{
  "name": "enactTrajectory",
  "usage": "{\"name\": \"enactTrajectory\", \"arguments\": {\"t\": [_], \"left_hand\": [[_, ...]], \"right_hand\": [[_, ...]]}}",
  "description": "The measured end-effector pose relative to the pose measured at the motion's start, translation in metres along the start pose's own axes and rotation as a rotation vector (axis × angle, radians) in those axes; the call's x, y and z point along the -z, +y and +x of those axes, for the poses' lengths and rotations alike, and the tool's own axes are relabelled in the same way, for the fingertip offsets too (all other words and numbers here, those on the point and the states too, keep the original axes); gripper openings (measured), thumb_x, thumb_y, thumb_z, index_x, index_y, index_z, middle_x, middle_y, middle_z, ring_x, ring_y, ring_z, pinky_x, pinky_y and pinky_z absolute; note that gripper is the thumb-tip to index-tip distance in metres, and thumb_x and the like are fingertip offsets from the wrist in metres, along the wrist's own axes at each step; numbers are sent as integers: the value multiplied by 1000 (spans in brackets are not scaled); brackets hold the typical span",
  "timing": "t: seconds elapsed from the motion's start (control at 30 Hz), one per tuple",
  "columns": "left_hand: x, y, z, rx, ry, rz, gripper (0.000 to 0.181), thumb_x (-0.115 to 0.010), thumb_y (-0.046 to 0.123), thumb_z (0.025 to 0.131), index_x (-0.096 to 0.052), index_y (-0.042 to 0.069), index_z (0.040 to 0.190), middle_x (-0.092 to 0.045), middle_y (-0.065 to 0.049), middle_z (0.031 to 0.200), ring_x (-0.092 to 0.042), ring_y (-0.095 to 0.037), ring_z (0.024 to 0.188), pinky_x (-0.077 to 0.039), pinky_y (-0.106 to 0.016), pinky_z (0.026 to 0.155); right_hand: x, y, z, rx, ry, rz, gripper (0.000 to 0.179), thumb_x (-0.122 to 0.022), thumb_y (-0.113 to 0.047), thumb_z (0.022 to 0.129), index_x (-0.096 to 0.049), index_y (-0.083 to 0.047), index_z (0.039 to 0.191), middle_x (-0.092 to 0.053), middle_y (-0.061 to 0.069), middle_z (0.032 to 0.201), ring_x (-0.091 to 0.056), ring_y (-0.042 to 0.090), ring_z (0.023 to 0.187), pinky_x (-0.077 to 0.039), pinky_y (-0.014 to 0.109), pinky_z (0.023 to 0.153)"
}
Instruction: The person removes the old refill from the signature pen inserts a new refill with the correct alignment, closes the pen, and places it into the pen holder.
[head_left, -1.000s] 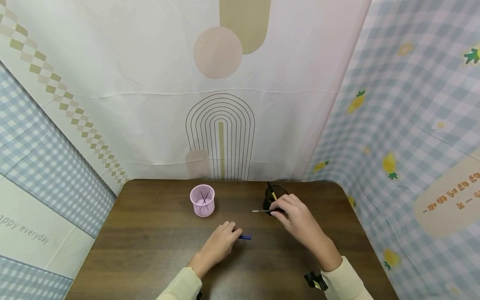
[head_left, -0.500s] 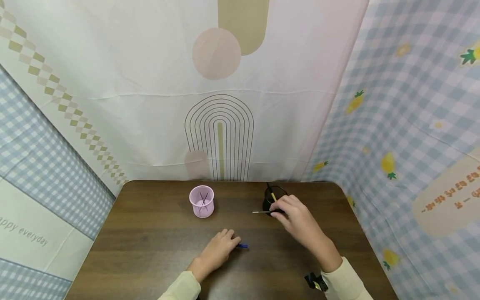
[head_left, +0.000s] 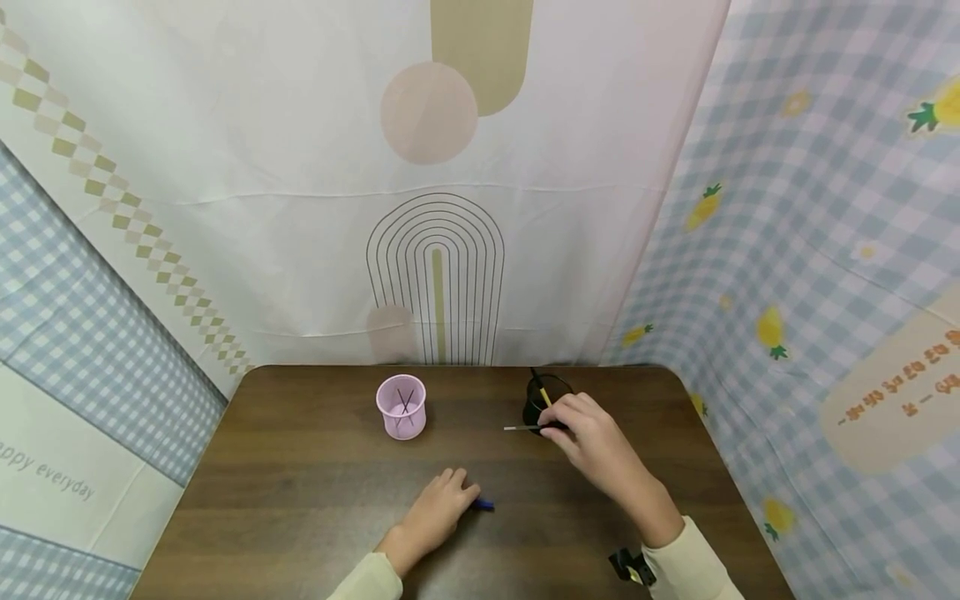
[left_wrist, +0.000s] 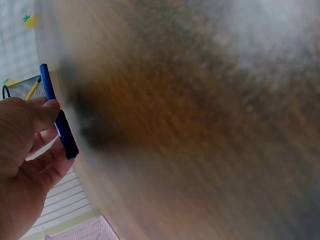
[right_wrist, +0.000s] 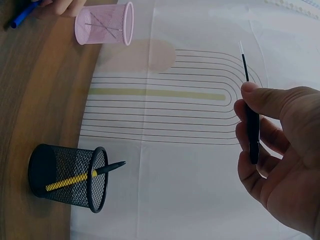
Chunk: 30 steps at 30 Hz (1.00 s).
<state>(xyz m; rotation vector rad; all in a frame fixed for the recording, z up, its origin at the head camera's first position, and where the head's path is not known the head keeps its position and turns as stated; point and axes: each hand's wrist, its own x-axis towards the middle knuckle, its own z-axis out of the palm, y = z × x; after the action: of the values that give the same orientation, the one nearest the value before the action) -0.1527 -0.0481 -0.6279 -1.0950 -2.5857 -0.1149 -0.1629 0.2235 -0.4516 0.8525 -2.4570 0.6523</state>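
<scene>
My left hand [head_left: 437, 510] pinches a blue pen [left_wrist: 64, 132] between thumb and fingers, low over the middle of the table. In the head view just one end of the pen sticks out past the fingertips. My right hand [head_left: 596, 437] grips a slim black-handled tool [right_wrist: 253, 132] with a thin shaft and a pale tip, which points left in the head view. Behind that hand stands a black mesh pen holder [right_wrist: 70, 172], partly covered by the fingers in the head view. A yellow and black pen [right_wrist: 70, 181] leans inside it.
At the back left of the table [head_left: 300, 483] stands a pink mesh pen holder [head_left: 402, 410], with thin dark crossed lines showing in it. A patterned cloth [head_left: 315, 250] hangs right behind the table's back edge. Checked cloths [head_left: 810, 217] hang at both sides.
My left hand has drawn back a little toward the near edge, bringing the blue pen along. The right hand keeps its place and its hold. The head view has shifted slightly.
</scene>
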Motion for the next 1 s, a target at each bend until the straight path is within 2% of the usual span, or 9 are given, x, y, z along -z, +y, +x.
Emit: {"name": "enactTrajectory", "arguments": {"t": [0.27, 0.43, 0.73, 1.0], "left_hand": [[-2, 3, -1, 20, -17, -11, 33, -83, 5, 74, -71, 18, 103, -61, -2, 95, -56, -19, 83, -50, -31, 69], [-5, 4, -2, 22, -14, -14, 37, -85, 6, 71, -71, 18, 103, -61, -1, 94, -56, -19, 84, -50, -30, 68], [-4, 6, -1, 40, -65, -4, 33, -84, 9, 76, -70, 18, 104, -60, 0, 96, -56, -17, 85, -50, -28, 68], [-5, 9, 0, 28, -56, 36, 33, -85, 11, 72, -70, 19, 100, -61, 0, 93, -57, -18, 83, -49, -29, 65]], "right_hand": [[0, -2, -1, 0, -3, -5, 23, -86, -7, 80, -72, -17, 95, -67, -9, 96, -59, 9, 90, -53, 27, 72], [1, -2, -1, -13, -15, -4, 21, -85, -9, 81, -72, -18, 95, -67, -9, 96, -59, 9, 90, -54, 28, 73], [1, -3, -1, -17, -27, 0, 20, -85, -10, 83, -72, -18, 96, -67, -9, 97, -59, 10, 91, -54, 28, 74], [2, -3, 0, -22, -32, -3, 21, -85, -10, 82, -72, -18, 96, -67, -9, 97, -59, 9, 91, -54, 29, 74]]}}
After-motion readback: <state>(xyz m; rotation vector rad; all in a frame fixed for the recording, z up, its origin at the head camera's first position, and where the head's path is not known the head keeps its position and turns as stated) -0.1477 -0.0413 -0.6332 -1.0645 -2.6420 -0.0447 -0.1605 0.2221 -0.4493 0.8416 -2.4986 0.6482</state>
